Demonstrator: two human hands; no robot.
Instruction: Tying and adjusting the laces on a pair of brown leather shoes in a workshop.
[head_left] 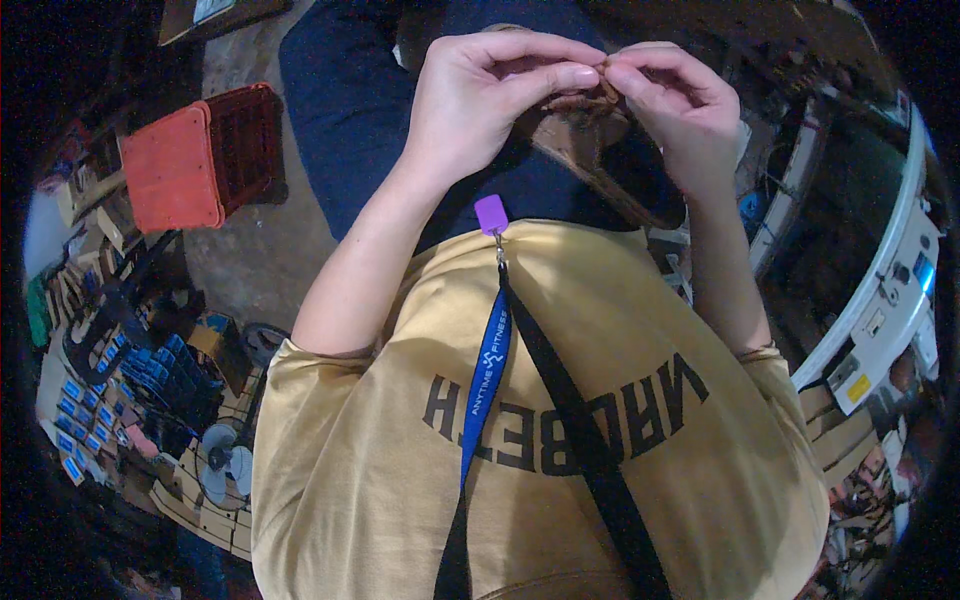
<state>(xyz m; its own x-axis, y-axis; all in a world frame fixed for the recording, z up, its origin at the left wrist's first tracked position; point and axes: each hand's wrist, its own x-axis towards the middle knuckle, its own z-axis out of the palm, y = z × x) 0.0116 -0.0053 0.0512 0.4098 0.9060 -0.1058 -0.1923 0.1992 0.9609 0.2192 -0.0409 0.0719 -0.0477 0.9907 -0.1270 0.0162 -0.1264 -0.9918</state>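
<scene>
My two hands meet over my lap at the top of the view. My left hand [480, 95] has its thumb and forefinger pressed together. Opposite it, my right hand [690, 100] pinches with fingers curled, its fingertips almost touching the left ones. Between them is a small brown bit, too small to name. Just below, partly hidden by the hands, lies a brown leather-like piece [565, 135] with a long edge running toward my right thigh. It rests on the dark blue cloth [345, 130] over my legs.
A red plastic crate [170, 170] stands on the floor at left. Cluttered boxes and a small fan [225, 460] lie lower left. A white-framed machine or cabinet [875, 320] curves along the right. A lanyard with a purple tag [491, 214] hangs from my neck.
</scene>
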